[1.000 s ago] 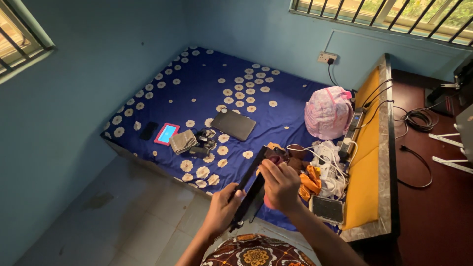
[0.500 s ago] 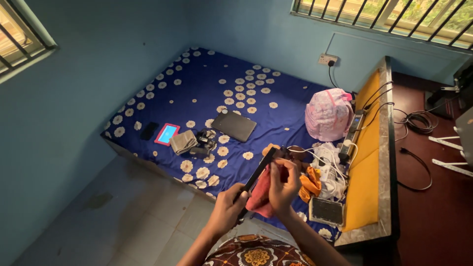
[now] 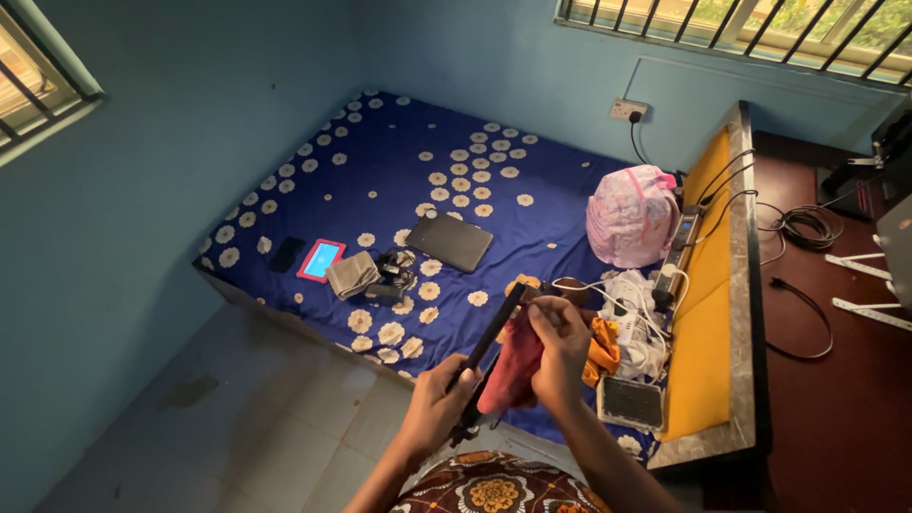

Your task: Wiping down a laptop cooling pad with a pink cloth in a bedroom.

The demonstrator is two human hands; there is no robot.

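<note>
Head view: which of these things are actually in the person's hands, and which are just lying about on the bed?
In hand:
left hand holding a flat black device
right hand pressing a red cloth on it

Lying about:
grey laptop
red tablet
black phone
pink backpack
tangle of white cables
power strip
</note>
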